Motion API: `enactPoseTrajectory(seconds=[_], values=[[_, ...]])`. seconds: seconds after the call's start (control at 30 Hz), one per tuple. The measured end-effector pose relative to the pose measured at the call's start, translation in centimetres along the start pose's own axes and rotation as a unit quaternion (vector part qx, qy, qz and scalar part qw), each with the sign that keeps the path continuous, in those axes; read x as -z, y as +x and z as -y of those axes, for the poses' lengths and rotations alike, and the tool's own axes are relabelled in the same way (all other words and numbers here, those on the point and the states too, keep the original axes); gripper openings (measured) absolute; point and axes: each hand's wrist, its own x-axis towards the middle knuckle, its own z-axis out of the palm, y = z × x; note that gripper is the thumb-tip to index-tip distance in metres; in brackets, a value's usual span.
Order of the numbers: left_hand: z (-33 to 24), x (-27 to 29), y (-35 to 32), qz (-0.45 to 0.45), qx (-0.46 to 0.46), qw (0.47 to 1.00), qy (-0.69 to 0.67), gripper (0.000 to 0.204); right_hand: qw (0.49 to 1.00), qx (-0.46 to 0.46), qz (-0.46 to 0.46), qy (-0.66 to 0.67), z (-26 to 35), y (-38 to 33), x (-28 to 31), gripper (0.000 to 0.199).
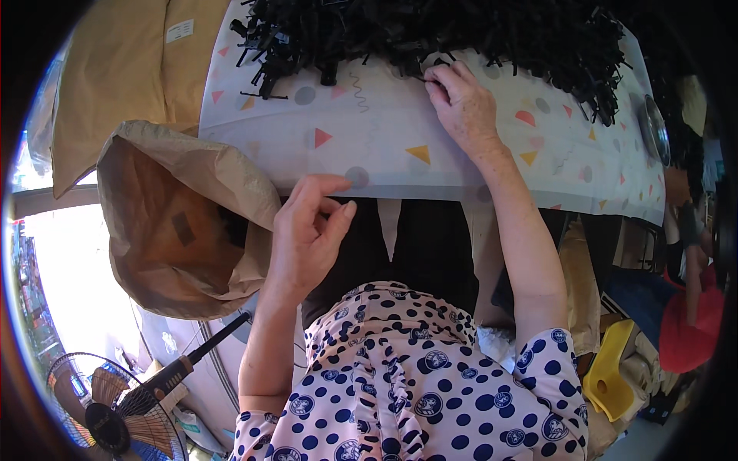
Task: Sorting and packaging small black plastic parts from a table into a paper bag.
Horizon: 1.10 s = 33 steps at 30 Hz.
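The right hand (466, 107) is reaching to the near edge of the heap of black parts (430, 31), which is lying along the far side of the patterned tablecloth (269, 165). Its thumb and forefinger are standing nearly together at a thin black piece (415, 77); whether they are gripping it is unclear from this angle. The left hand (307, 242) is hovering beside the open paper bag (211, 157), fingers parted, holding nothing visible. Sound practice is singling out one piece without dragging tangled neighbours.
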Motion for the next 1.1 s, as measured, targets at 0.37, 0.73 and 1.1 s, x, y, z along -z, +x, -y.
enactPoseTrajectory(seconds=[0.37, 0.73, 1.1], values=[[0.6, -2.4, 2.3, 0.099, 0.092, 0.972, -0.192, 0.045, 0.991, 0.051, 0.054, 0.111, 2.4, -3.2, 2.2, 0.016], [2.4, -4.1, 4.4, 0.159, 0.137, 0.901, -0.379, 0.062, 0.905, -0.02, 0.165, 0.391, 6.6, -8.6, 2.3, 0.02], [2.7, -4.7, 2.4, 0.058, 0.108, 0.934, -0.336, 0.034, 0.883, -0.144, 0.178, 0.409, 8.7, -10.1, 3.7, 0.015]])
